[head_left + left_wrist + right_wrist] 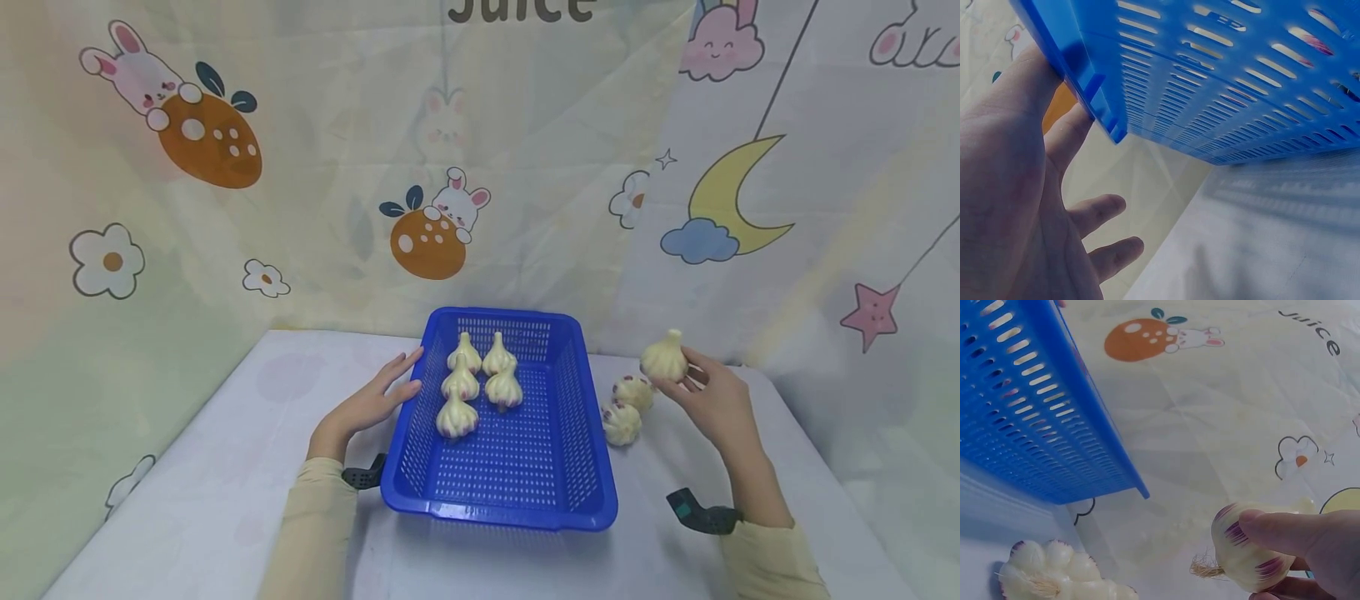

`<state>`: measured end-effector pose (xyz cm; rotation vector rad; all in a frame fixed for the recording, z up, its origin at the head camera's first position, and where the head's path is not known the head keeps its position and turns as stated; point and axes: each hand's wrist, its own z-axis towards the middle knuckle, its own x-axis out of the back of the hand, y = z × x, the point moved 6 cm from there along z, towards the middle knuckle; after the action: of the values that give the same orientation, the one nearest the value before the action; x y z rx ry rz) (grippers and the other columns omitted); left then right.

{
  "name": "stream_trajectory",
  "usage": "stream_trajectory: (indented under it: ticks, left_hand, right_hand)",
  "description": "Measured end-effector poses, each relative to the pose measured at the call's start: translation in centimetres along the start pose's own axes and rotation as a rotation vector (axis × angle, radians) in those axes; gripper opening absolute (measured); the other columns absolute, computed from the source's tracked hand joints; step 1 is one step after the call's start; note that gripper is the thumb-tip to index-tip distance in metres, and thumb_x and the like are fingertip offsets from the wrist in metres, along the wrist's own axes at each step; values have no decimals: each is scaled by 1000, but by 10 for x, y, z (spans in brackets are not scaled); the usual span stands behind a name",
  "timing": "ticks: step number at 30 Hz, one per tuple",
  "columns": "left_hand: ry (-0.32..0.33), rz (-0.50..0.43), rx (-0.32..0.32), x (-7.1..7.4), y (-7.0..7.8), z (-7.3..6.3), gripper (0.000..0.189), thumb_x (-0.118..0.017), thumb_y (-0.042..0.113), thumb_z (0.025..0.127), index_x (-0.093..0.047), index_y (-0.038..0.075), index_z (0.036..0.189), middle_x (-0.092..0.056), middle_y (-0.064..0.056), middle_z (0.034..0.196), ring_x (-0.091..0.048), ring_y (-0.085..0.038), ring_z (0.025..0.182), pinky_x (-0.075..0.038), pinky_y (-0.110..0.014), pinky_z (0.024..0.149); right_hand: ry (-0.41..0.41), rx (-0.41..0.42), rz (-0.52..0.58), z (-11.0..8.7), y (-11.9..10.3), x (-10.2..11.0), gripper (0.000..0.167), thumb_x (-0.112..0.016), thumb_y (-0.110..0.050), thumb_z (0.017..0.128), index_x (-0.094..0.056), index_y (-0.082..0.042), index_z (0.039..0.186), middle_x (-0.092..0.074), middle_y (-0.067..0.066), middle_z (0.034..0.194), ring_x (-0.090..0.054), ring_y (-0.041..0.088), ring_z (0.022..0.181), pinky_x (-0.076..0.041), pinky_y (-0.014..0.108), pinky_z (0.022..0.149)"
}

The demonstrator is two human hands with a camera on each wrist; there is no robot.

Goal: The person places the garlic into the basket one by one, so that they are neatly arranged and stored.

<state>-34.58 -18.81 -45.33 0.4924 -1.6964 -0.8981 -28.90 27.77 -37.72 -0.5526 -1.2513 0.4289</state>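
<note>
A garlic bulb [664, 358] is pinched between the thumb and fingers of my right hand [712, 400], lifted above the table to the right of the basket. In the right wrist view that garlic bulb [1250, 550] shows purple streaks and a tuft of roots. My left hand [371, 402] touches the left rim of the blue plastic basket [517, 475]; in the left wrist view the hand [1035, 187] has its fingers extended, two of them off the rim. Inside the basket several garlic bulbs [461, 383] stand in two columns toward the left and back.
Two more garlic bulbs [622, 423] lie on the white table [247, 467] just right of the basket, below my right hand. A printed cloth backdrop [525, 225] rises behind the table. Wrist cameras [701, 512] sit on both forearms.
</note>
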Motion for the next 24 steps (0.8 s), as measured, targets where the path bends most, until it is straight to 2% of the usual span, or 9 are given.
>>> stream_trajectory:
  ticks: [10, 17, 24]
  left_hand:
    - [2, 0, 11, 0, -1, 0, 63, -44, 62, 91, -16, 51, 147, 1, -2, 162, -1, -37, 148, -9, -73, 107]
    - [2, 8, 6, 0, -1, 1, 63, -43, 60, 92, -15, 49, 148, 1, -4, 162, -1, -38, 147, -10, -73, 106]
    - [-1, 6, 5, -1, 0, 0, 62, -42, 58, 93, -15, 47, 148, 1, -5, 162, 0, -39, 147, -10, -73, 106]
  right_hand:
    - [-15, -23, -9, -4, -8, 0, 86, -63, -53, 86, -32, 1, 146, -45, 32, 138, -43, 50, 125, -46, 56, 93]
    - [-22, -39, -19, -7, -14, -2, 89, -62, -56, 84, -31, -1, 147, -46, 29, 138, -44, 49, 126, -46, 56, 93]
    - [-18, 8, -17, -10, -24, -3, 85, -62, -54, 85, -34, -1, 145, -50, 28, 135, -51, 46, 121, -49, 54, 90]
